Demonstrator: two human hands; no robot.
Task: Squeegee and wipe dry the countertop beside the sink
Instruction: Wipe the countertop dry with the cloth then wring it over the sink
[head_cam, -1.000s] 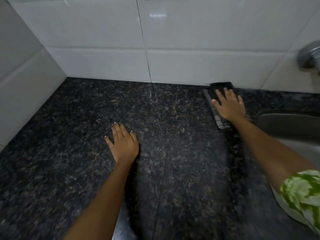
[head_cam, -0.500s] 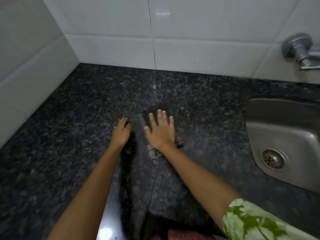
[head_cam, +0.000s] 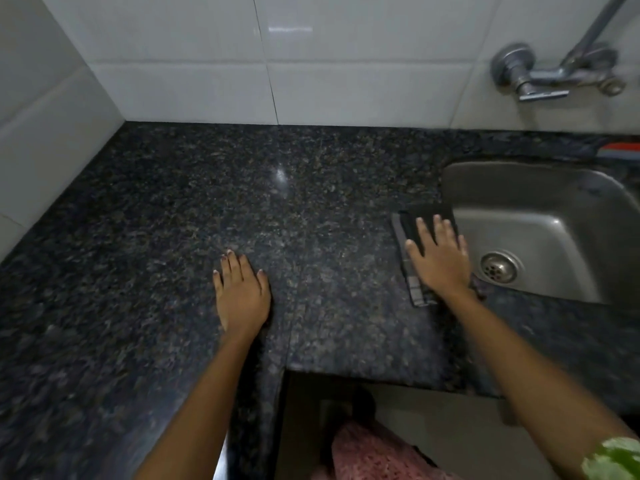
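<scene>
A dark speckled granite countertop (head_cam: 173, 237) fills the middle of the head view. At its right end, a dark folded cloth (head_cam: 412, 233) lies against the left rim of the steel sink (head_cam: 540, 188). My right hand (head_cam: 440, 258) lies flat on the cloth with fingers spread, pressing it to the stone. The cloth's near end shows a grey checked edge below my wrist. Flat on the bare granite to the left rests my left hand (head_cam: 240, 292), palm down, holding nothing. No squeegee is in sight.
White tiled walls (head_cam: 346, 64) close the back and left. A metal tap (head_cam: 550, 74) is mounted on the wall above the sink, whose drain (head_cam: 498, 266) sits near my right hand. An orange-and-grey item (head_cam: 620, 150) lies behind the sink. The counter's front edge steps back below my arms.
My right hand has slid the cloth from the middle of the counter rightward to the sink's rim. The left hand stays flat on the granite. The view has tilted to show more sink.
</scene>
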